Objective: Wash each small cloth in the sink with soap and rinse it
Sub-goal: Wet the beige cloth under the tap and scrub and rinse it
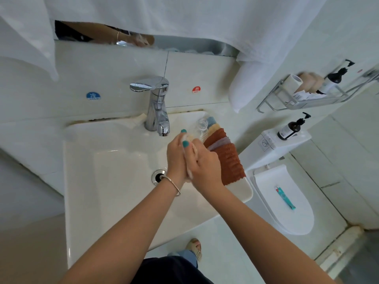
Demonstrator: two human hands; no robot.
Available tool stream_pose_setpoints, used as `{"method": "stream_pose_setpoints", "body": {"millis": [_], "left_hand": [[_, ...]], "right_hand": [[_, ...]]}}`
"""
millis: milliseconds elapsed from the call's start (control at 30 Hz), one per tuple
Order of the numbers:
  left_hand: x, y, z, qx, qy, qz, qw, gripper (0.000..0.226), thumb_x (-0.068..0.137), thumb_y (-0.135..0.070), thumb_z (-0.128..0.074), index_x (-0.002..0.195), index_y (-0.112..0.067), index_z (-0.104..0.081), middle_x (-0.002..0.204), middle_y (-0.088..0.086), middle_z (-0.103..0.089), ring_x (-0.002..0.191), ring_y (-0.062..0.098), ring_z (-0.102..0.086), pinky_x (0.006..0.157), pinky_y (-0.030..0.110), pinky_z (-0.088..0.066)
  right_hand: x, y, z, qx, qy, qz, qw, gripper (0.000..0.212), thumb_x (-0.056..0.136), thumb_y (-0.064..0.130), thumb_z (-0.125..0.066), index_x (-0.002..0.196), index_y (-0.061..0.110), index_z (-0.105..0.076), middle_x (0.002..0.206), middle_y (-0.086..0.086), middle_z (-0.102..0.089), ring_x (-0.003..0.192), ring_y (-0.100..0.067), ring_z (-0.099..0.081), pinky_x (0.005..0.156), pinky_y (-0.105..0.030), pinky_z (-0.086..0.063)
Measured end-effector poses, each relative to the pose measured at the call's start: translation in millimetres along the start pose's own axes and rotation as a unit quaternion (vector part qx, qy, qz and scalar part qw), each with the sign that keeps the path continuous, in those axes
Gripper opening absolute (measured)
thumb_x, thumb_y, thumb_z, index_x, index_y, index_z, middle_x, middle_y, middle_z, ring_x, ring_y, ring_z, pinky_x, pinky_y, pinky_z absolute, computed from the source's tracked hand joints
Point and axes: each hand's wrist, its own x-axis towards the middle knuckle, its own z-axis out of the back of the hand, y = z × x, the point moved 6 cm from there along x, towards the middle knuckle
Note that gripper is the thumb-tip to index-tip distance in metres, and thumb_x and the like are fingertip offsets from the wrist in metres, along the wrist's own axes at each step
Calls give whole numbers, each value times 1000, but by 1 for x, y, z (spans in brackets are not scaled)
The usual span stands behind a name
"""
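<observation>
Cloth: a small pale cloth (189, 149) is sitting pressed between my two palms above the right half of the basin, just below and right of the tap spout; only a thin strip of it is showing, along with some foam near my wrists.
Sink: the white sink (106, 181) is taking up the left and middle of my view, its drain (158, 176) lying just left of my left wrist.
Cold sticker: a blue sticker (93, 96) is sitting on the wall tile left of the tap.
Tap: the chrome tap (156, 105) is standing at the back rim, its spout pointing down just above my hands; I cannot tell whether water is running.
Left hand: my left hand (176, 155) is pressing flat against the cloth, fingers straight and pointing up toward the tap, a thin bangle (174, 184) lying around the wrist.
Right hand: my right hand (203, 162) is pressing the cloth from the other side, its fingers loosely bent over it.
Hot sticker: a red sticker (196, 89) is sitting on the tile right of the tap.
Other cloths: a pile of cloths (225, 152), rust, grey, yellow and blue, is lying on the sink's right rim, just beyond my right hand.
Toilet: the toilet (287, 206) is standing right of the sink, a teal tube (285, 198) lying on its closed lid and a dark pump bottle (291, 128) standing on its tank.
</observation>
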Motion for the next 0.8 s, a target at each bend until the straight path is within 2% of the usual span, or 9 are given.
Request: {"method": "stream_pose_setpoints", "body": {"millis": [67, 133, 200, 267, 367, 467, 567, 700, 800], "left_hand": [[-7, -5, -5, 28, 26, -5, 999, 34, 99, -17, -47, 65, -18, -52, 59, -3, -52, 60, 14, -49, 58, 26, -41], [-17, -7, -17, 17, 71, 0, 997, 25, 96, -22, -54, 72, -15, -58, 65, 0, -56, 62, 13, -54, 57, 24, -45], [-15, -11, -14, 31, 62, -4, 998, 20, 96, -23, -58, 81, -10, -54, 70, -2, -56, 60, 6, -54, 55, 18, -46], [-3, -13, -2, 114, 51, -49, 991, 25, 97, -28, -57, 76, -14, -52, 70, -6, -55, 60, 6, -52, 59, 22, -44], [-3, -10, 6, 246, 40, -113, 962, 41, 102, -31, -46, 65, -11, -46, 59, -3, -47, 55, 11, -40, 57, 29, -33], [1, -8, 11, 195, -26, -85, 977, 40, 103, -32, -41, 73, -7, -50, 63, 0, -52, 58, 14, -44, 61, 36, -36], [-5, 4, 1, 141, -24, -37, 989, 43, 101, -36, -44, 65, -14, -48, 62, 0, -53, 60, 16, -46, 65, 35, -41], [-16, 2, -15, 98, 16, -46, 994, 38, 100, -28, -48, 65, -15, -51, 61, -1, -54, 61, 13, -47, 63, 31, -41], [-3, -4, -4, 80, -33, -44, 995, 42, 101, -27, -47, 61, -15, -49, 59, 0, -52, 61, 16, -46, 64, 33, -41]], "right_hand": [[9, -18, 0, -41, 39, -58, 997, 25, 98, 34, -40, 89, 16, -54, 72, 0, -61, 67, -21, -63, 62, -36, -48], [21, -39, 13, 64, 16, -155, 986, 29, 100, 23, -44, 73, 17, -50, 66, 9, -54, 61, -3, -56, 63, -27, -41], [21, -47, 20, 204, -28, -204, 957, 34, 99, 23, -46, 65, 19, -47, 62, 6, -52, 55, -1, -51, 60, -24, -41], [18, -50, 24, 275, -75, -225, 932, 34, 94, 36, -45, 67, 16, -48, 69, -2, -53, 62, -9, -53, 62, -26, -46], [11, -49, 34, 303, -114, -218, 921, 34, 97, 34, -45, 68, 17, -43, 69, 1, -46, 61, -7, -46, 59, -27, -42], [-4, -28, 22, 305, -78, -151, 937, 33, 98, 16, -49, 66, 17, -42, 62, 11, -42, 52, 2, -39, 54, -19, -37], [-8, -19, 4, 215, -18, -84, 973, 33, 96, 38, -53, 68, 23, -43, 57, 15, -49, 52, -3, -42, 54, -36, -39], [7, -28, 14, 205, -69, -127, 968, 40, 101, 23, -47, 62, 23, -40, 53, 14, -46, 50, -2, -40, 56, -33, -37], [-2, -18, 1, 177, -10, -99, 979, 31, 98, 37, -44, 72, 22, -50, 62, 4, -55, 58, -18, -54, 58, -37, -43]]}}
